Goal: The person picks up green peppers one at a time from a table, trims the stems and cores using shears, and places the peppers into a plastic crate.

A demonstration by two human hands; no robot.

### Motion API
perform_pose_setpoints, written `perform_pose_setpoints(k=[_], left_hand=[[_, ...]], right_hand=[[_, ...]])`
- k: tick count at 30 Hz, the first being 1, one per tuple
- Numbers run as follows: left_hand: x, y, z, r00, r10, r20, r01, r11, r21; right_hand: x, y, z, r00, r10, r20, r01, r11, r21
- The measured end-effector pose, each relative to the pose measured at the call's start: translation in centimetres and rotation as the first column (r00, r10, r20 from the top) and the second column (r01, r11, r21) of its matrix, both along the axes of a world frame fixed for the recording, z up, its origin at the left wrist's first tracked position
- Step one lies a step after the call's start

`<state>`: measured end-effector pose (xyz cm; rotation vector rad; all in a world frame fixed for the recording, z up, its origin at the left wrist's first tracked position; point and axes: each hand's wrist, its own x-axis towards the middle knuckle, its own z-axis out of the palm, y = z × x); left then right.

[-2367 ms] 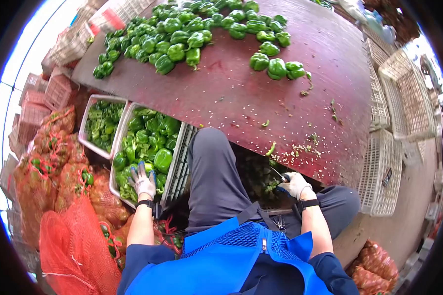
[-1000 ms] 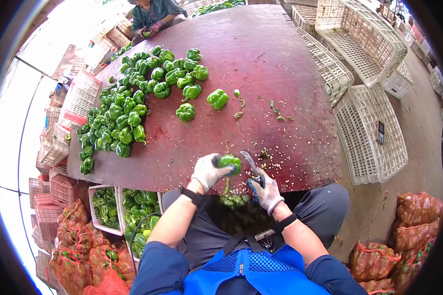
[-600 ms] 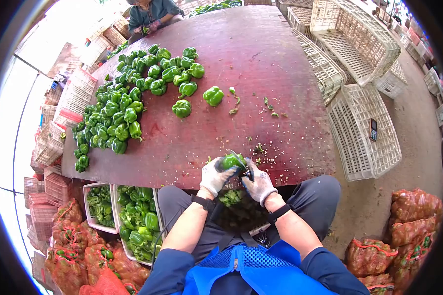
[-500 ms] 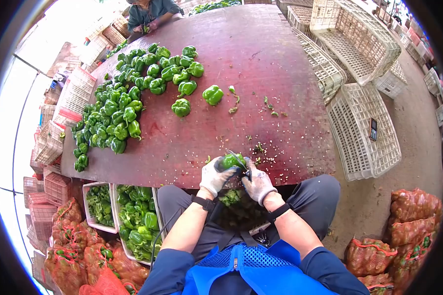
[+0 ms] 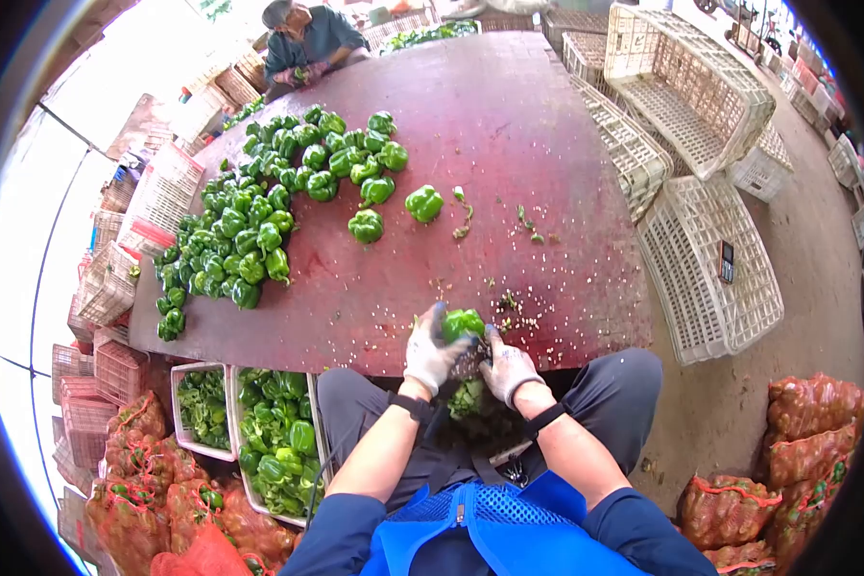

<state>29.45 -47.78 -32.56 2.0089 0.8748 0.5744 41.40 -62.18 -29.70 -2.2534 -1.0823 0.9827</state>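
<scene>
A green bell pepper [image 5: 462,324] is held over the near edge of the red table [image 5: 374,278]. My left hand [image 5: 430,353], in a whitish glove with dark fingertips, is closed around its left side and blurred by motion. At the pepper's lower right is my gloved right hand [image 5: 511,367], its fingers curled inward; what they grip is hidden. Pale, seedy bits blur between the hands. Beneath them, between my knees, green scraps [image 5: 468,397] show in a dark space.
A heap of peppers [image 5: 230,235] covers the table's left part; seeds and stem scraps lie near me. Crates of peppers [image 5: 280,437] stand at my left knee, crates [image 5: 710,264] at right with a phone [image 5: 726,261]. Mesh sacks lie both sides. A person [image 5: 307,46] sits across.
A thin blade seen across the pepper before no longer shows. My left hand has shifted slightly right and turned; pale bits now appear below the pepper. The view has tilted up slightly.
</scene>
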Motion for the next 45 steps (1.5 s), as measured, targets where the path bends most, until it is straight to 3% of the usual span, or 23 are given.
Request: perform_pose_setpoints(k=[1,3,5,7,9,11,13,15,16,17,22,24,26,29,31,33,35,36,37,40,44,45], left_hand=[[0.2,-0.1,0.2,0.997,-0.080,-0.018,0.082,0.976,0.202],[0.4,-0.2,0.9,0.993,-0.046,-0.112,0.063,0.985,0.160],[0.6,0.7,-0.4,0.999,-0.003,-0.053,0.009,0.992,0.128],[0.8,1.6,-0.2,0.986,0.123,0.116,-0.090,0.963,-0.256],[0.5,1.5,0.3,0.983,0.128,0.128,-0.079,0.939,-0.335],[0.2,0.9,1.1,0.949,0.233,0.212,-0.065,0.803,-0.592],[0.2,0.5,1.6,0.911,0.323,0.254,-0.081,0.748,-0.659],[-0.2,0.5,2.5,0.898,0.365,0.244,-0.016,0.582,-0.813],[-0.3,0.2,2.8,0.934,0.312,0.176,-0.081,0.663,-0.744],[-0.5,-0.1,2.2,0.966,0.180,0.187,-0.027,0.786,-0.617],[-0.5,-2.7,3.1,0.980,-0.028,0.196,0.145,0.775,-0.615],[-0.4,-3.7,4.7,0.976,-0.067,0.210,0.189,0.745,-0.640],[0.0,-4.8,6.5,0.976,0.047,0.211,0.141,0.601,-0.787],[-0.2,-5.2,6.2,0.964,0.089,0.252,0.150,0.603,-0.784],[-0.5,-5.4,5.8,0.960,0.117,0.256,0.136,0.604,-0.786],[-0.8,-5.1,4.4,0.937,0.088,0.338,0.157,0.758,-0.633],[-1.0,-5.3,4.0,0.938,0.085,0.335,0.139,0.795,-0.590],[-1.0,-5.7,5.0,0.940,0.081,0.330,0.120,0.830,-0.545],[-0.9,-6.4,5.9,0.942,0.112,0.316,0.101,0.805,-0.585],[-1.0,-6.8,6.3,0.933,0.099,0.347,0.123,0.817,-0.563],[-1.1,-6.9,6.6,0.941,0.091,0.326,0.113,0.824,-0.556],[-1.1,-6.9,6.7,0.948,0.086,0.306,0.098,0.836,-0.540]], right_hand=[[0.1,0.0,0.5,0.999,-0.020,-0.030,0.020,1.000,-0.008],[0.1,-0.4,0.0,0.999,-0.024,-0.030,0.025,0.999,0.034],[0.1,-0.8,-2.3,0.997,-0.039,-0.066,0.048,0.988,0.144],[0.0,-1.5,-2.3,0.998,-0.056,-0.012,0.057,0.967,0.249],[0.2,-2.4,-1.6,0.981,-0.089,-0.170,0.143,0.932,0.335],[0.3,-2.8,-0.4,0.961,-0.080,-0.265,0.171,0.923,0.344],[0.3,-2.8,-0.9,0.954,-0.074,-0.289,0.179,0.917,0.357],[0.5,-2.7,-0.4,0.949,-0.069,-0.307,0.187,0.909,0.373],[0.4,-2.7,0.2,0.917,-0.089,-0.388,0.261,0.871,0.417],[0.3,-2.7,1.0,0.878,-0.103,-0.468,0.338,0.826,0.451],[1.0,-2.9,1.7,0.802,-0.045,-0.596,0.329,0.866,0.378],[1.2,-2.9,0.4,0.832,-0.067,-0.551,0.322,0.867,0.381],[1.5,-2.8,-0.2,0.850,-0.070,-0.522,0.307,0.872,0.383],[1.2,-2.3,-2.8,0.726,-0.058,-0.685,0.445,0.799,0.403],[0.9,-2.3,-2.3,0.724,-0.061,-0.687,0.455,0.791,0.409],[0.8,-2.3,-1.9,0.721,-0.059,-0.690,0.461,0.785,0.415],[0.5,-2.3,-1.7,0.519,-0.069,-0.852,0.607,0.732,0.310],[0.5,-2.2,-1.6,0.542,-0.056,-0.839,0.616,0.705,0.351],[0.5,-2.2,-1.5,0.489,-0.070,-0.870,0.643,0.703,0.305],[0.6,-2.1,-2.0,0.517,-0.066,-0.853,0.638,0.694,0.333],[0.8,-2.1,0.3,0.342,-0.221,-0.913,0.720,0.686,0.104],[0.7,-1.8,0.4,0.379,-0.162,-0.911,0.731,0.657,0.187]])
